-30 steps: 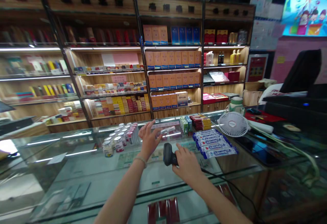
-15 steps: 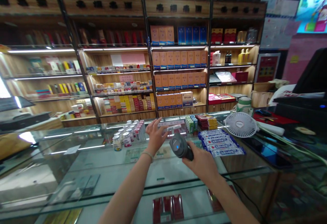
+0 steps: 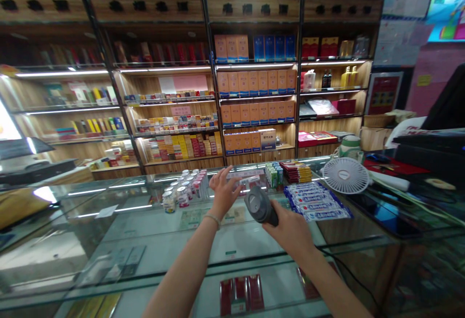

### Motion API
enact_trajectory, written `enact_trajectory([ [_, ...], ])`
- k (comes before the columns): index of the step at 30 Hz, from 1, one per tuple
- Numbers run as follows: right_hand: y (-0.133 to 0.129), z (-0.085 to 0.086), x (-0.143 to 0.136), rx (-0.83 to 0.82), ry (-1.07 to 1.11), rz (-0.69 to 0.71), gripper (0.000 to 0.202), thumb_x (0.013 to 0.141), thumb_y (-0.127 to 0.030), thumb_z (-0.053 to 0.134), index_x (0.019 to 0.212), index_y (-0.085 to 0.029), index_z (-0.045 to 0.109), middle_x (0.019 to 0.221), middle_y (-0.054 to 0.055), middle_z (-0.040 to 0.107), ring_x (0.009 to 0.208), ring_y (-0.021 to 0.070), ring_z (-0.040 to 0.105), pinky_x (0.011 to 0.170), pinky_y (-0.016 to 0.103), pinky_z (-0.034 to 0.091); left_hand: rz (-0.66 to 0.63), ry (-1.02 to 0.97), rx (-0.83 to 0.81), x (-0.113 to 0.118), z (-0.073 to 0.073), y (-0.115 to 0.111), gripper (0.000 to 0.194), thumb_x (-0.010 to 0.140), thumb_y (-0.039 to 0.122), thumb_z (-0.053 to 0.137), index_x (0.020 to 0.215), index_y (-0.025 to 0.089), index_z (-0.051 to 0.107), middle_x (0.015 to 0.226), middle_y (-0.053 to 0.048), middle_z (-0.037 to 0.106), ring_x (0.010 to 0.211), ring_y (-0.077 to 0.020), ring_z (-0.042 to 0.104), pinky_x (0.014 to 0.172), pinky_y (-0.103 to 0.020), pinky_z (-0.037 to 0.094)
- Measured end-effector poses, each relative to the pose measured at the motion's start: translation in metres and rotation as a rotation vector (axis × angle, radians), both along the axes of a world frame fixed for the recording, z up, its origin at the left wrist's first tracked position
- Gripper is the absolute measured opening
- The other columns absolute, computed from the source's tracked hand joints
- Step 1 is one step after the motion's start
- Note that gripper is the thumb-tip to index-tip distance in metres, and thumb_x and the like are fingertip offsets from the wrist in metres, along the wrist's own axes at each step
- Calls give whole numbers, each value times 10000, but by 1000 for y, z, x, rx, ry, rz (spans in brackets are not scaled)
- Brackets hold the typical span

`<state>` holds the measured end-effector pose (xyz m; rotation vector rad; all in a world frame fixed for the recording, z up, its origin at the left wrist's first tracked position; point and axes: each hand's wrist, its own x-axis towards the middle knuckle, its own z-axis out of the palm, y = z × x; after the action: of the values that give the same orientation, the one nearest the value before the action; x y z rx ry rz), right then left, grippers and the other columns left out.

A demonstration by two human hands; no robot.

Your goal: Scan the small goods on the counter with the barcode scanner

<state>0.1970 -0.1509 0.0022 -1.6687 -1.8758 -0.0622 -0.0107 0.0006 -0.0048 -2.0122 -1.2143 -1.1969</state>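
My right hand (image 3: 290, 228) is wrapped round the handle of a grey barcode scanner (image 3: 258, 205), whose rounded top faces me. Left of it, my left hand (image 3: 223, 192) hovers over the glass counter (image 3: 160, 240) with its fingers apart and nothing visible in them. Nearest to that hand is a group of small jars (image 3: 182, 197) with white lids, just to its left. Some small white packs (image 3: 250, 181) lie beyond the fingertips. Green packs (image 3: 273, 175) and red-and-yellow packs (image 3: 296, 172) stand behind the scanner. Long blue-and-white packets (image 3: 315, 202) lie to its right.
A white fan (image 3: 345, 176), a green-lidded bottle (image 3: 350, 146) and a dark phone (image 3: 385, 216) are on the right. A black cable (image 3: 354, 277) trails below my right forearm. Inside the counter lie dark red packs (image 3: 241, 293). Stocked shelves (image 3: 254, 95) line the back wall.
The blue light on the scanner no longer shows. The whole view has shifted slightly, and both hands keep nearly the same place over the counter.
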Motion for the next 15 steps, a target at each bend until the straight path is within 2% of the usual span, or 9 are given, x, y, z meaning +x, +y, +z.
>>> enact_trajectory([
  [4,1,-1,0,2,-34,7,306,835,-329,624,1132,-258,627,904,33,775,799,239,727,633,283,396,-6,2,2,-1,0,1,170,814,341,753,983,316,749,1450,-74,526,1352,-326,403,1107,-566,270],
  [9,12,-7,-1,20,-118,74,368,863,-311,605,1223,-236,603,1010,61,755,856,242,713,702,318,464,-8,10,5,-1,-1,1,183,818,355,747,998,323,742,1450,-64,524,1347,-321,398,1111,-563,270],
  [12,24,-15,-3,98,-194,145,370,846,-279,636,1207,-204,620,1167,100,713,1102,298,651,898,408,483,-6,13,3,-1,0,0,175,835,356,724,1006,323,740,1458,-61,516,1349,-317,395,1121,-566,260],
  [15,36,-25,-6,177,-254,199,364,822,-277,689,1171,-186,643,1424,127,576,1376,354,445,1098,518,367,-8,6,4,-1,0,0,172,834,352,722,1002,323,742,1460,-58,516,1351,-320,399,1132,-564,252],
])
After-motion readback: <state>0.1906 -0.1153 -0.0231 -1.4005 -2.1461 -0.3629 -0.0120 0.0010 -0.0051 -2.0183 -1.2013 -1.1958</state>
